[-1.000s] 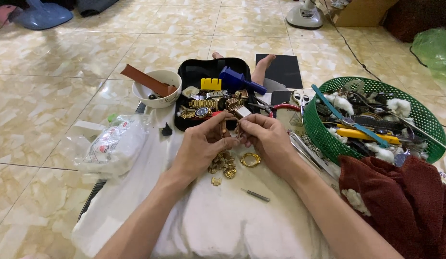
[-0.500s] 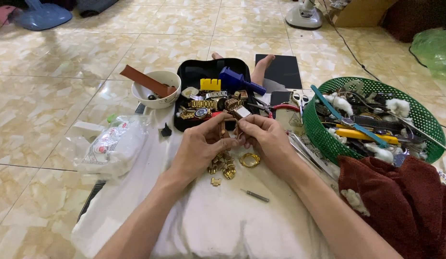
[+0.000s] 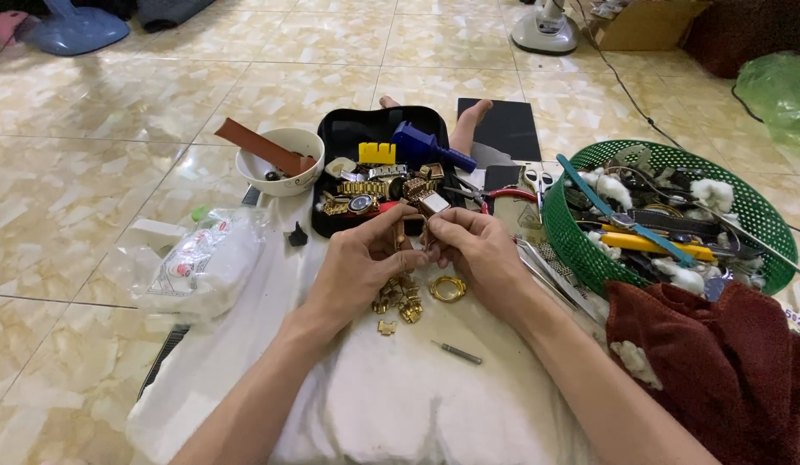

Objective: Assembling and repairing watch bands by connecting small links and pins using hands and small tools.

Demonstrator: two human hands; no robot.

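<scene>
My left hand [image 3: 361, 263] and my right hand [image 3: 473, 245] meet over a white cloth [image 3: 391, 396], fingertips pinched together on a small gold watch piece [image 3: 413, 231]. Below them on the cloth lie loose gold band links [image 3: 398, 297], a gold ring-shaped part [image 3: 448, 288] and a small pin tool [image 3: 458, 352]. Just beyond my hands is a black tray [image 3: 335, 142] with gold watches, a yellow block and a blue tool [image 3: 426, 145].
A white bowl [image 3: 279, 168] with a brown strap stands left of the tray. A plastic bag [image 3: 202, 267] lies at the left. A green basket [image 3: 744, 211] of straps and tools is right, with red pliers [image 3: 503, 196] and a dark red cloth [image 3: 718, 362].
</scene>
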